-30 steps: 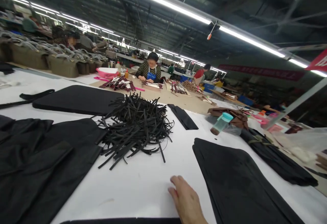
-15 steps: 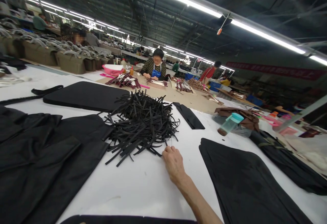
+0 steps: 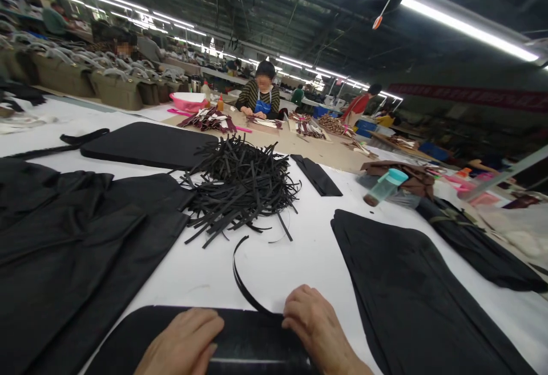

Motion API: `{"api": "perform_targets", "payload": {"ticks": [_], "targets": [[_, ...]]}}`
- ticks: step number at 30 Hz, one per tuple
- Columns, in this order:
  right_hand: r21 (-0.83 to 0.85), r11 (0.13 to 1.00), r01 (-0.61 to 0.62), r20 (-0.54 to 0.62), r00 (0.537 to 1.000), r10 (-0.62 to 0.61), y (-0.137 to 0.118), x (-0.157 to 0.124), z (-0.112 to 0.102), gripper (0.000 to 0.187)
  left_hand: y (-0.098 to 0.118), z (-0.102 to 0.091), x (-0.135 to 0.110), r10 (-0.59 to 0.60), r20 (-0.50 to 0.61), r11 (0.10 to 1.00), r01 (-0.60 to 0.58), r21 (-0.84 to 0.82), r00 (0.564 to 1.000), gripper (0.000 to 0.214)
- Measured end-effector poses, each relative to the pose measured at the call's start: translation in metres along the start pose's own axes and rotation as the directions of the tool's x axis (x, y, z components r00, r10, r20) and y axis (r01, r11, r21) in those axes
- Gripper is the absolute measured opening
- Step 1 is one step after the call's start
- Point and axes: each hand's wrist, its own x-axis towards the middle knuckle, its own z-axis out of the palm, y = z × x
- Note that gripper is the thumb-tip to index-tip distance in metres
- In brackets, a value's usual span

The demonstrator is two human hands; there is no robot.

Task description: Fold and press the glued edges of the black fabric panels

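The thin black strip (image 3: 234,263) is curling up off the white table (image 3: 278,261), and its low end is sitting at the far edge of the flat black panel (image 3: 252,338) right by the person, where the right hand (image 3: 314,329) is pinching it with bent fingers, likely to keep it along that edge. The left hand (image 3: 182,343) is lying flat and loose on the panel, holding nothing, and seems to be stopping it from sliding. Just past them, 1 big heap of black strips (image 3: 244,184) is sitting in easy reach.
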Motion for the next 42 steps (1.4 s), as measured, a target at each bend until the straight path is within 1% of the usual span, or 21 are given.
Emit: {"api": "perform_targets", "payload": {"ticks": [1, 2, 3, 4, 5, 6, 7, 8, 9, 12, 16, 19, 21, 24, 27, 29, 31, 34, 36, 39, 42], "targets": [[0.034, 0.999, -0.004, 0.022, 1.0, 0.004, -0.003, -0.003, 0.001, 0.014, 0.01, 0.0, 0.011, -0.116, 0.033, 0.988, 0.118, -0.095, 0.993, 0.026], [0.061, 0.998, -0.012, 0.04, 0.999, 0.009, -0.006, -0.006, 0.002, 0.014, 0.018, 0.002, 0.021, -0.209, 0.08, 0.956, 0.221, -0.195, 0.975, 0.024], [0.083, 0.996, -0.019, 0.052, 0.999, 0.015, -0.008, -0.007, 0.002, 0.015, 0.025, 0.005, 0.031, -0.351, 0.126, 0.878, 0.373, -0.3, 0.928, 0.024], [0.101, 0.995, -0.024, 0.06, 0.998, 0.018, -0.01, -0.008, 0.003, 0.015, 0.028, 0.01, 0.039, -0.486, 0.208, 0.735, 0.525, -0.429, 0.849, 0.027], [0.117, 0.993, -0.028, 0.066, 0.998, 0.02, -0.011, -0.009, 0.004, 0.016, 0.03, 0.015, 0.045, -0.59, 0.309, 0.541, 0.649, -0.535, 0.746, 0.03], [0.13, 0.991, -0.032, 0.067, 0.998, 0.023, -0.012, -0.009, 0.004, 0.016, 0.03, 0.021, 0.05, -0.647, 0.411, 0.337, 0.725, -0.601, 0.642, 0.034], [0.141, 0.989, -0.036, 0.067, 0.997, 0.027, -0.013, -0.009, 0.005, 0.016, 0.029, 0.027, 0.053, -0.661, 0.501, 0.158, 0.756, -0.635, 0.559, 0.037], [0.151, 0.988, -0.039, 0.068, 0.997, 0.029, -0.013, -0.009, 0.006, 0.016, 0.028, 0.032, 0.056, -0.651, 0.566, 0.028, 0.761, -0.648, 0.505, 0.038], [0.16, 0.986, -0.04, 0.073, 0.997, 0.029, -0.014, -0.009, 0.007, 0.016, 0.026, 0.036, 0.057, -0.632, 0.607, -0.049, 0.757, -0.652, 0.482, 0.037], [0.173, 0.984, -0.037, 0.096, 0.995, 0.021, -0.015, -0.007, 0.011, 0.014, 0.022, 0.043, 0.06, -0.598, 0.652, -0.164, 0.725, -0.669, 0.467, 0.034], [0.156, 0.986, -0.05, 0.116, 0.993, 0.031, -0.017, -0.004, 0.012, 0.012, 0.018, 0.044, 0.063, -0.606, 0.637, -0.203, 0.68, -0.704, 0.478, 0.029], [0.2, 0.971, -0.132, 0.115, 0.987, 0.11, -0.021, -0.004, 0.008, 0.008, 0.017, 0.039, 0.061, -0.622, 0.619, -0.226, 0.646, -0.729, 0.48, 0.025], [0.251, 0.949, -0.19, 0.142, 0.977, 0.159, -0.026, -0.006, 0.005, 0.011, 0.017, 0.033, 0.058, -0.616, 0.618, -0.265, 0.61, -0.747, 0.488, 0.023], [0.299, 0.927, -0.228, 0.212, 0.963, 0.168, -0.035, -0.01, 0.004, 0.025, 0.019, 0.024, 0.051, -0.575, 0.637, -0.349, 0.55, -0.758, 0.513, 0.025], [0.332, 0.915, -0.231, 0.238, 0.959, 0.155, -0.042, -0.015, 0.008, 0.025, 0.024, 0.02, 0.044, -0.556, 0.656, -0.409, 0.519, -0.751, 0.511, 0.022], [0.368, 0.904, -0.217, 0.221, 0.965, 0.142, -0.046, -0.018, 0.011, 0.02, 0.027, 0.02, 0.039, -0.57, 0.653, -0.407, 0.52, -0.751, 0.498, 0.02], [0.418, 0.884, -0.209, 0.193, 0.971, 0.139, -0.048, -0.021, 0.014, 0.017, 0.03, 0.02, 0.034, -0.597, 0.635, -0.378, 0.526, -0.762, 0.491, 0.018], [0.489, 0.84, -0.234, 0.173, 0.97, 0.169, -0.05, -0.025, 0.015, 0.014, 0.034, 0.019, 0.028, -0.634, 0.595, -0.327, 0.525, -0.786, 0.495, 0.021], [0.523, 0.813, -0.256, 0.187, 0.965, 0.184, -0.051, -0.027, 0.013, 0.014, 0.037, 0.016, 0.025, -0.644, 0.577, -0.305, 0.523, -0.796, 0.502, 0.024], [0.55, 0.784, -0.286, 0.229, 0.955, 0.187, -0.053, -0.029, 0.009, 0.021, 0.039, 0.011, 0.02, -0.646, 0.57, -0.288, 0.529, -0.798, 0.508, 0.031], [0.59, 0.746, -0.31, 0.264, 0.947, 0.185, -0.055, -0.032, 0.007, 0.03, 0.04, 0.007, 0.011, -0.639, 0.578, -0.293, 0.534, -0.793, 0.507, 0.032]]}}
